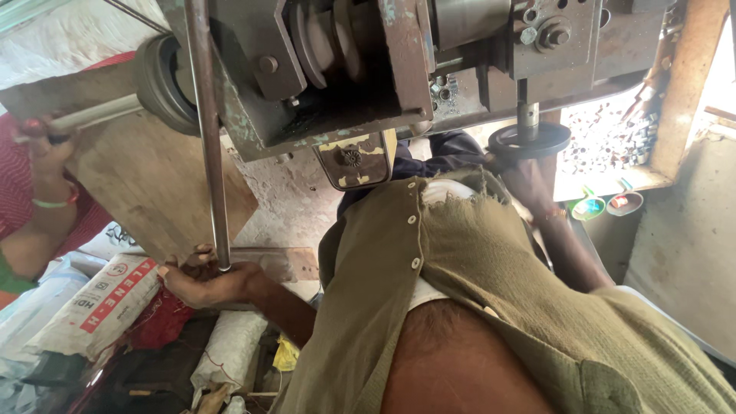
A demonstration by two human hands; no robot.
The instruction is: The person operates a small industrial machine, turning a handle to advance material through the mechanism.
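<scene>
— So, what are the hands doing at this moment?

— Looking down the green shirt (491,261), the left hand (203,282) is closing around the foot of a long steel rod (208,130), fingers (201,257) wrapped on it. That rod is running up from about eight o'clock in the view towards eleven o'clock, into the rusty machine frame (337,69). The right hand (529,180) is reaching to two o'clock, sitting right under a small black handwheel (530,140) and touching its rim; whether those fingers are gripping or just resting, I cannot tell, since the wheel is hiding them.

— How would you handle that step well?

— I'd judge the rod wants a firm, low grip, kept in line with its length so it is not binding, while the handwheel is being turned in small amounts with the wrist clear of the spindle above it.

— And where is the rod relative to the fingers?

— Its lower end is lying inside the left fingers, the rest rising away from them. The wheel is sitting just above the right fingers.

— Anything else around?

— A printed white sack (96,307) is lying at nine o'clock of the left hand, and another person's hand (46,153) is holding a bar at the far left edge.
</scene>
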